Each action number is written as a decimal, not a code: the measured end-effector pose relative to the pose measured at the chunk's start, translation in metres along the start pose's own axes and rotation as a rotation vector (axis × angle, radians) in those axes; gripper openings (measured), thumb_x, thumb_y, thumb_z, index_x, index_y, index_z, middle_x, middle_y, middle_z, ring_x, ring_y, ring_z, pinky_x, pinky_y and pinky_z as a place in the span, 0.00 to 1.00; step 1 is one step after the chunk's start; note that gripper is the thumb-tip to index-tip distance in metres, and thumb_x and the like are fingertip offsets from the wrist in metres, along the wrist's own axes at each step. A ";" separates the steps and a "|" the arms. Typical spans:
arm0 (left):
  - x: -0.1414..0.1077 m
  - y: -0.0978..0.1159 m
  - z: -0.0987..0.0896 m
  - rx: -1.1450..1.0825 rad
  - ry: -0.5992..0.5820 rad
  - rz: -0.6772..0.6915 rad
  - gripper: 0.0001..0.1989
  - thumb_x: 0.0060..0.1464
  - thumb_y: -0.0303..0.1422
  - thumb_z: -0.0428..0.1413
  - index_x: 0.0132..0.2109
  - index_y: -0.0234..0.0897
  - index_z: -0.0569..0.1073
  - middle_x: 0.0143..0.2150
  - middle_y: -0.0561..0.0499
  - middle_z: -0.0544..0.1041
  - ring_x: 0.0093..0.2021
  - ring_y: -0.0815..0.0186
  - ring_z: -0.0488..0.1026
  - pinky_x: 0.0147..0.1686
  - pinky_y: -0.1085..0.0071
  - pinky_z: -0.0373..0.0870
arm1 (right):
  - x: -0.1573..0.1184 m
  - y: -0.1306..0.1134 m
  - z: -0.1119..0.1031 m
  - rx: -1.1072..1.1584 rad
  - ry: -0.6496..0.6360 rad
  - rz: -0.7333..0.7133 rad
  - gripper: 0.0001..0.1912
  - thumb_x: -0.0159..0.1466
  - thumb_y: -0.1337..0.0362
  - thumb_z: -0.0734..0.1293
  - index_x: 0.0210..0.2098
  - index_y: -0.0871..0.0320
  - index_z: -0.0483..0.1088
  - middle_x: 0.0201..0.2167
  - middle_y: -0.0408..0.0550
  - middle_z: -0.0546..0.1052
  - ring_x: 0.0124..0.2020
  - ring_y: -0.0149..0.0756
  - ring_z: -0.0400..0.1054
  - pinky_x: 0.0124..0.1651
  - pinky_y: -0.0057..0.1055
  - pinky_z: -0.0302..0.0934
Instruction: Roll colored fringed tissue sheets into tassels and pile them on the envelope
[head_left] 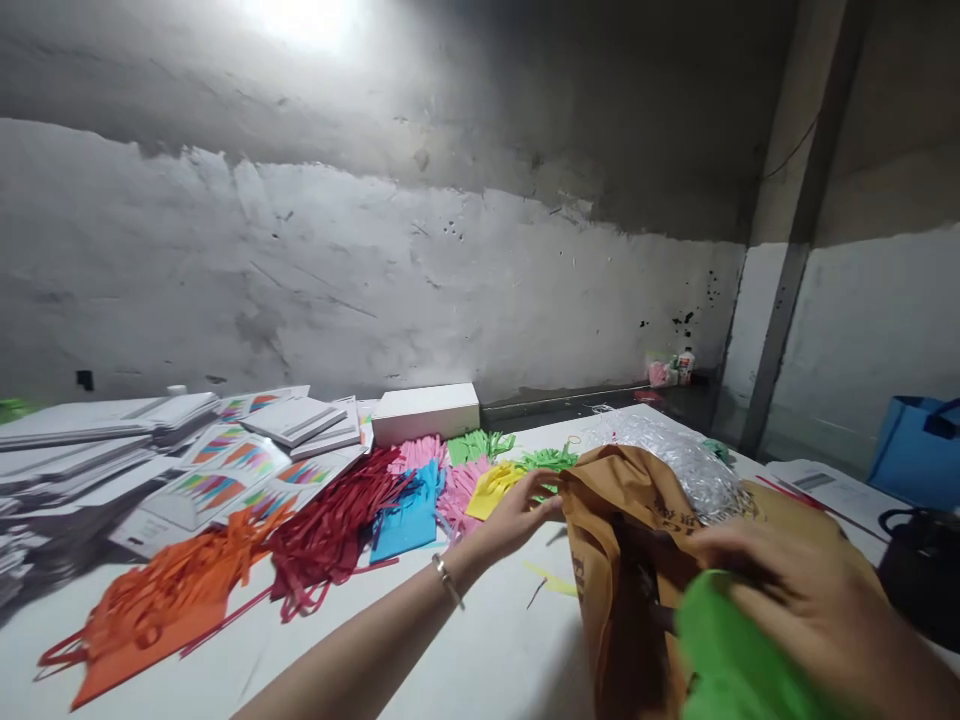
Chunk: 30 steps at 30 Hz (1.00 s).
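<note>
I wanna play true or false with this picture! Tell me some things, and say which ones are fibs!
1. The left hand is touching the brown bag. True.
2. The right hand is holding something red. False: it holds a green thing.
3. In the picture, the orange fringed piece lies left of the dark red fringed pile. True.
4. The bracelet is on the right arm. False: it is on the left arm.
5. The long box near the wall is purple. False: it is white.
</note>
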<state>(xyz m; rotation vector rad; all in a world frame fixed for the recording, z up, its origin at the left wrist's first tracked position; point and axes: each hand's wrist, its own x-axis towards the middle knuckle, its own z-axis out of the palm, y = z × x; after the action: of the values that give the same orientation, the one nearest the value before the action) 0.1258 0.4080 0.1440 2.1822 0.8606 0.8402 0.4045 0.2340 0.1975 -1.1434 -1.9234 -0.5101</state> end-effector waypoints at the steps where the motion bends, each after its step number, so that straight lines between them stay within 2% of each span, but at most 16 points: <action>1: -0.015 0.023 0.000 -0.045 -0.041 0.039 0.26 0.67 0.44 0.52 0.66 0.39 0.63 0.63 0.37 0.70 0.60 0.54 0.71 0.57 0.57 0.71 | 0.009 -0.014 0.010 0.092 -0.117 -0.045 0.10 0.67 0.67 0.63 0.43 0.49 0.74 0.37 0.45 0.81 0.35 0.34 0.78 0.35 0.25 0.72; 2: -0.032 0.046 0.000 -0.080 -0.083 0.071 0.32 0.63 0.46 0.57 0.69 0.41 0.61 0.65 0.39 0.70 0.62 0.53 0.70 0.58 0.57 0.70 | 0.018 -0.029 0.020 0.204 -0.225 -0.069 0.13 0.64 0.72 0.61 0.43 0.51 0.73 0.38 0.45 0.81 0.38 0.35 0.78 0.38 0.27 0.72; 4: -0.066 0.082 0.004 -0.154 -0.140 0.114 0.46 0.53 0.45 0.67 0.72 0.42 0.55 0.69 0.39 0.65 0.66 0.49 0.65 0.64 0.54 0.64 | 0.031 -0.061 0.036 0.378 -0.294 -0.083 0.18 0.60 0.77 0.60 0.44 0.54 0.72 0.41 0.46 0.80 0.43 0.35 0.76 0.45 0.29 0.70; 5: -0.082 0.094 0.006 -0.173 -0.140 0.122 0.48 0.49 0.42 0.70 0.72 0.42 0.56 0.69 0.40 0.65 0.66 0.49 0.64 0.64 0.54 0.63 | 0.035 -0.075 0.040 0.464 -0.307 -0.085 0.18 0.59 0.79 0.60 0.43 0.54 0.71 0.41 0.45 0.79 0.44 0.34 0.75 0.48 0.29 0.68; 7: -0.110 0.106 0.008 -0.176 -0.102 0.089 0.40 0.49 0.34 0.68 0.67 0.40 0.63 0.65 0.42 0.71 0.62 0.51 0.68 0.62 0.57 0.64 | 0.038 -0.099 0.043 0.616 -0.326 -0.062 0.16 0.59 0.79 0.61 0.41 0.55 0.72 0.40 0.44 0.78 0.43 0.32 0.73 0.47 0.27 0.66; 9: -0.134 0.104 0.006 -0.129 -0.076 -0.011 0.23 0.52 0.30 0.62 0.56 0.38 0.73 0.53 0.47 0.79 0.52 0.56 0.74 0.54 0.63 0.69 | 0.036 -0.114 0.041 0.729 -0.346 0.008 0.12 0.59 0.76 0.64 0.38 0.55 0.72 0.36 0.41 0.77 0.38 0.31 0.72 0.43 0.25 0.64; 11: -0.158 0.095 0.001 -0.087 -0.078 -0.131 0.10 0.54 0.29 0.57 0.44 0.35 0.78 0.40 0.51 0.81 0.41 0.60 0.75 0.43 0.68 0.71 | 0.028 -0.123 0.040 0.802 -0.363 0.106 0.09 0.60 0.72 0.66 0.38 0.54 0.73 0.34 0.40 0.77 0.36 0.31 0.72 0.39 0.25 0.64; 13: -0.182 0.086 -0.005 -0.065 -0.057 -0.213 0.08 0.53 0.26 0.52 0.37 0.34 0.77 0.33 0.52 0.79 0.34 0.63 0.73 0.36 0.71 0.69 | 0.015 -0.130 0.043 0.815 -0.413 0.178 0.11 0.59 0.70 0.68 0.42 0.54 0.74 0.35 0.40 0.77 0.34 0.31 0.71 0.38 0.25 0.64; 15: -0.207 0.079 -0.010 -0.057 0.004 -0.268 0.11 0.49 0.23 0.50 0.36 0.34 0.76 0.33 0.52 0.78 0.35 0.64 0.73 0.35 0.71 0.69 | -0.002 -0.137 0.053 0.736 -0.484 0.153 0.16 0.58 0.70 0.70 0.46 0.53 0.74 0.38 0.41 0.77 0.34 0.31 0.71 0.37 0.26 0.65; 17: -0.232 0.075 -0.011 -0.064 0.041 -0.332 0.13 0.47 0.23 0.48 0.39 0.34 0.74 0.34 0.51 0.76 0.34 0.65 0.73 0.34 0.71 0.70 | -0.021 -0.146 0.069 0.633 -0.545 0.066 0.13 0.59 0.71 0.69 0.42 0.53 0.76 0.36 0.40 0.79 0.33 0.31 0.72 0.37 0.26 0.66; 19: -0.256 0.070 -0.009 -0.090 0.025 -0.399 0.15 0.51 0.25 0.48 0.45 0.34 0.72 0.34 0.52 0.74 0.29 0.66 0.73 0.29 0.72 0.71 | -0.038 -0.154 0.089 0.581 -0.547 0.001 0.11 0.61 0.73 0.65 0.35 0.53 0.77 0.31 0.41 0.79 0.33 0.32 0.74 0.36 0.25 0.66; 22: -0.282 0.061 -0.002 -0.090 -0.053 -0.466 0.19 0.53 0.31 0.56 0.53 0.35 0.69 0.33 0.54 0.75 0.22 0.69 0.70 0.22 0.74 0.69 | -0.053 -0.151 0.114 0.543 -0.461 -0.038 0.15 0.60 0.75 0.62 0.34 0.54 0.78 0.32 0.43 0.80 0.33 0.34 0.75 0.37 0.28 0.69; 24: -0.290 0.055 0.002 -0.027 -0.068 -0.469 0.20 0.51 0.31 0.60 0.53 0.36 0.72 0.33 0.53 0.77 0.23 0.69 0.70 0.23 0.75 0.69 | -0.055 -0.139 0.120 0.481 -0.338 -0.070 0.15 0.60 0.74 0.62 0.37 0.55 0.79 0.34 0.46 0.80 0.36 0.39 0.75 0.40 0.35 0.70; 27: -0.287 0.053 -0.005 0.120 0.011 -0.412 0.15 0.53 0.24 0.56 0.49 0.37 0.75 0.36 0.50 0.80 0.33 0.65 0.75 0.35 0.71 0.73 | -0.053 -0.112 0.107 0.366 -0.083 -0.103 0.15 0.63 0.72 0.63 0.42 0.57 0.80 0.38 0.53 0.80 0.42 0.48 0.73 0.49 0.49 0.67; 29: -0.284 0.055 -0.019 0.202 0.090 -0.347 0.19 0.56 0.21 0.53 0.53 0.38 0.75 0.45 0.47 0.81 0.44 0.61 0.76 0.47 0.67 0.72 | -0.057 -0.101 0.090 0.279 0.077 -0.171 0.16 0.65 0.73 0.64 0.48 0.58 0.78 0.45 0.56 0.80 0.49 0.49 0.72 0.58 0.52 0.62; 30: -0.285 0.055 -0.028 0.222 0.123 -0.317 0.21 0.57 0.20 0.51 0.55 0.39 0.74 0.49 0.45 0.80 0.48 0.60 0.75 0.52 0.65 0.71 | -0.062 -0.101 0.083 0.228 0.124 -0.255 0.18 0.65 0.74 0.65 0.52 0.58 0.76 0.49 0.57 0.79 0.54 0.48 0.71 0.61 0.51 0.60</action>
<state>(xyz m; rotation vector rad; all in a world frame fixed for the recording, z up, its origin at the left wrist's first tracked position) -0.0419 0.1719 0.1100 2.1142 1.3771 0.7542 0.2957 0.2069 0.1050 -0.7106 -1.9703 -0.4707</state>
